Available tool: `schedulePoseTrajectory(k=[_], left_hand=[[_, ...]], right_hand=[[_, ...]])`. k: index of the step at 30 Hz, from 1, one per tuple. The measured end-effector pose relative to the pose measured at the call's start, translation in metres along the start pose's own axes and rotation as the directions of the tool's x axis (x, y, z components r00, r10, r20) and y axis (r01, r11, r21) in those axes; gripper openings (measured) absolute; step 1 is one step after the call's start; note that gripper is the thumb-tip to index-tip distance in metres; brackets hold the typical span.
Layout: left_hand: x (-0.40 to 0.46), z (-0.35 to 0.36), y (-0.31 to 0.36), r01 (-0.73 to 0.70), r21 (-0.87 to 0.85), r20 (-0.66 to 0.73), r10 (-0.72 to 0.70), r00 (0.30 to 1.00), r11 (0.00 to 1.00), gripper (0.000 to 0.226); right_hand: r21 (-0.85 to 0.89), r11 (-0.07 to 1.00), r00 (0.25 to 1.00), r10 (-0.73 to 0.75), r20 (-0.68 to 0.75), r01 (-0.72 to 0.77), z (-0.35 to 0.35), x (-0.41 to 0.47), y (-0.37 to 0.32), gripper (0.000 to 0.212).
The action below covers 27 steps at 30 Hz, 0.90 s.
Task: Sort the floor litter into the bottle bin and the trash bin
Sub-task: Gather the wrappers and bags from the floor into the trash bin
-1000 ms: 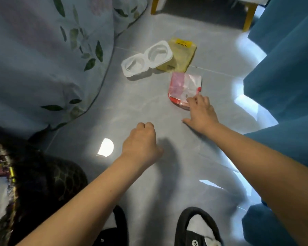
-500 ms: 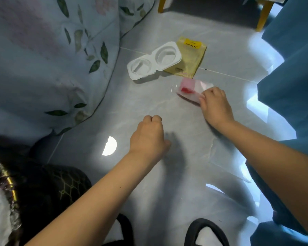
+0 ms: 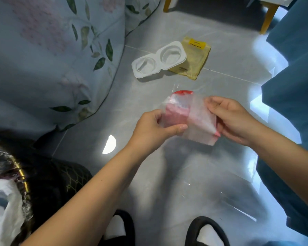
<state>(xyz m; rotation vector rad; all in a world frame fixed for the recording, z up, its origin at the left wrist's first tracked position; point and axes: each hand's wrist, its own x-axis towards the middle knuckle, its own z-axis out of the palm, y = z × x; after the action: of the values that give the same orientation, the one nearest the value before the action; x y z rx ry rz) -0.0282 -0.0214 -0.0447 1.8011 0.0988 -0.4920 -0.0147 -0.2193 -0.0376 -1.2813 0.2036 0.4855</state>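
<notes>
Both arms reach fwd over the grey floor, forearms bare, converging at mid-frame. Left hand is curled, thumb on top pinching the left edge of a clear plastic wrapper w/ pink-red print; fingers underneath. Right hand grips the wrapper's right edge, fingers folded round it, thumb side toward the camera. Wrapper is held up off the floor btwn the two hands, stretched a bit; contents hard to make out, poss. empty.

Further back on the floor: white moulded plastic tray w/ two round wells, both look empty; its right end overlaps a flat yellow pouch. Floral bedsheet hangs at left, teal curtain at right. Bottom left: dark bag, something white inside, not clear what. Two black slippers at the bottom edge.
</notes>
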Motion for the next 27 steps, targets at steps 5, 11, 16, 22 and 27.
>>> schedulePoseTrajectory(k=[5,11,16,22,27], left_hand=[[-0.005,-0.007,0.015,-0.276,0.042,-0.109,0.279,0.954,0.96,0.018],[-0.013,-0.004,0.02,-0.231,-0.132,-0.145,0.212,0.967,0.964,0.015],[-0.013,-0.011,-0.001,-0.127,-0.157,-0.403,0.054,0.914,0.979,0.02],[-0.017,-0.019,-0.02,0.073,-0.345,-0.55,-0.265,0.792,0.936,0.023],[-0.021,-0.02,-0.027,0.155,-0.396,-0.571,-0.375,0.73,0.905,0.021]], right_hand=[[-0.062,0.982,0.983,0.181,0.041,-0.178,0.015,0.011,0.002,0.018],[-0.235,0.886,0.853,0.454,0.257,-0.4,0.028,0.018,0.012,0.012],[-0.519,0.742,0.807,0.57,0.155,-0.425,0.027,0.044,0.02,0.017],[-0.996,0.06,0.984,0.165,-0.059,-0.069,0.029,0.116,-0.008,0.027],[-0.755,-0.649,0.995,0.084,0.049,0.092,0.044,0.173,-0.031,0.044]])
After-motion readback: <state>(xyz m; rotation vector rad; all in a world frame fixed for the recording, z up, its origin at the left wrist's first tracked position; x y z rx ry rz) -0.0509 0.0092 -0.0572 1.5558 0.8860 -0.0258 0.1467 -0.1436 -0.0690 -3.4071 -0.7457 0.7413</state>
